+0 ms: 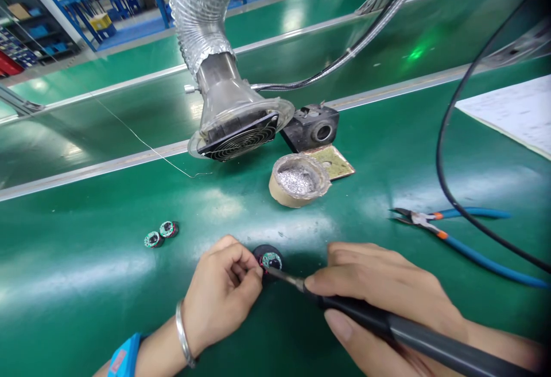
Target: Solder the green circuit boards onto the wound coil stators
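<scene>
My right hand (387, 302) is wrapped round the dark handle of a soldering iron (357, 309). Its metal tip reaches the edge of a small round part (272, 260) with a green circuit board, sitting in a black round base. Thumb and forefinger of my left hand (228, 285) are pinched together at the left side of that part, by a thin red wire (262, 262). The fingertips cover most of what they hold. Two similar round parts with green boards (160, 233) lie to the left on the green bench.
A fume hood with a fan grille (241, 136) hangs from a silver duct (202, 15). Behind the hands are a tub of silvery scraps (297, 182), a sponge (333, 162) and an iron holder (318, 127). Blue-handled cutters (430, 222) and a black cable (443, 164) are right.
</scene>
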The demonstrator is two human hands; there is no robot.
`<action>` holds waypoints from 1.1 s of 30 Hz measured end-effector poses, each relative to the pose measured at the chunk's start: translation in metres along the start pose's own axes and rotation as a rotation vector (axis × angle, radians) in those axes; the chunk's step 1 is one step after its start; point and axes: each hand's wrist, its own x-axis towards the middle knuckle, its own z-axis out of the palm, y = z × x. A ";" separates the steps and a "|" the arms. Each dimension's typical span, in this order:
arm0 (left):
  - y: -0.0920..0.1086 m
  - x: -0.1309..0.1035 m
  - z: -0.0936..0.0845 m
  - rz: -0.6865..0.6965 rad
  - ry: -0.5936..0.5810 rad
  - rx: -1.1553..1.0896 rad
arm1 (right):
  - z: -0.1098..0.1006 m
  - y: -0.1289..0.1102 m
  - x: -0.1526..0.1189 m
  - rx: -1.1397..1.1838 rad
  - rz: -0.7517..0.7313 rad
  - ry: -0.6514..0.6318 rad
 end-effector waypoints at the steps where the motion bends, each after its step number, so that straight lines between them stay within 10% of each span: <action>1: 0.000 0.000 0.000 -0.002 -0.001 0.002 | 0.000 0.000 0.000 0.001 0.004 0.000; 17: -0.001 0.000 0.001 -0.009 0.005 -0.008 | -0.019 -0.004 -0.006 -0.074 0.068 -0.068; 33: -0.005 -0.004 0.003 0.120 0.025 -0.059 | 0.022 0.036 -0.007 -0.099 -0.024 -0.175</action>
